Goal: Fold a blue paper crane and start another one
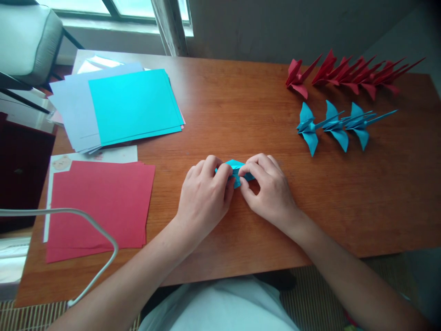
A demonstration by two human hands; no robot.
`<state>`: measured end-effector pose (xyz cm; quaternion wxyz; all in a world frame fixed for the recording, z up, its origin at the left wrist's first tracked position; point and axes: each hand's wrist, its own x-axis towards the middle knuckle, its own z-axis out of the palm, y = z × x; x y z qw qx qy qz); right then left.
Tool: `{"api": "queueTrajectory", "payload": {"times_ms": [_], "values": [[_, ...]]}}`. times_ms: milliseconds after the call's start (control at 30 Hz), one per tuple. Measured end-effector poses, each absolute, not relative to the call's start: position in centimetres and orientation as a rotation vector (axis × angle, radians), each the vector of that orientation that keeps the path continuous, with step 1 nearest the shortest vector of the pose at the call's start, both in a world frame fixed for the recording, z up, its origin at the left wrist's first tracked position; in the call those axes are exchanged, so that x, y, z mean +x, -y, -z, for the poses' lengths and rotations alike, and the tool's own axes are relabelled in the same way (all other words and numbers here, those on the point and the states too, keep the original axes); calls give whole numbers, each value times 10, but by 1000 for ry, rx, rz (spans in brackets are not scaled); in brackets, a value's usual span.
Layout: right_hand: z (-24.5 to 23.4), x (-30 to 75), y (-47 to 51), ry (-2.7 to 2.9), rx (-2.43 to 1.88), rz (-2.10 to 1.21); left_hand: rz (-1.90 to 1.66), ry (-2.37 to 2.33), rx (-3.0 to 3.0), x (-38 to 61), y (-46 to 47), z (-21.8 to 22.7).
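Observation:
A small piece of folded blue paper (236, 167) is held just above the middle of the wooden table, partly covered by my fingers. My left hand (207, 186) grips its left side, thumb and fingers pinched together. On the right side, my right hand (267, 188) pinches the paper between thumb and index finger. To the right stand several finished origami figures with pointed wings and long thin tails: a row of blue paper figures (311, 131) and, behind it, a row of red paper figures (298, 78).
A stack of blue sheets (136, 108) lies over white paper (76, 108) at the back left. Red sheets (103, 207) lie nearer on the left. A white cable (86, 216) arcs over the table's left corner. A chair (27, 41) stands beyond the left edge.

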<state>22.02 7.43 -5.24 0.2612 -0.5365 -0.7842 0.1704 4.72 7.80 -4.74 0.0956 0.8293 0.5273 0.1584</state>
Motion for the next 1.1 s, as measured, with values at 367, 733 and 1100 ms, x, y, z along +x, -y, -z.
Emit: {"api": "queueTrajectory", "payload": {"times_ms": [367,733,1100], "values": [[57,227,-73,2067,-1436,-451,-446,-1577,2483,48,-78,49],[59,224,-74,2110,-1448,-420,-465,-1541,2455,45,-78,48],[58,225,-75,2103,-1430,-437,-540,-1500,2395,43,-77,49]]}}
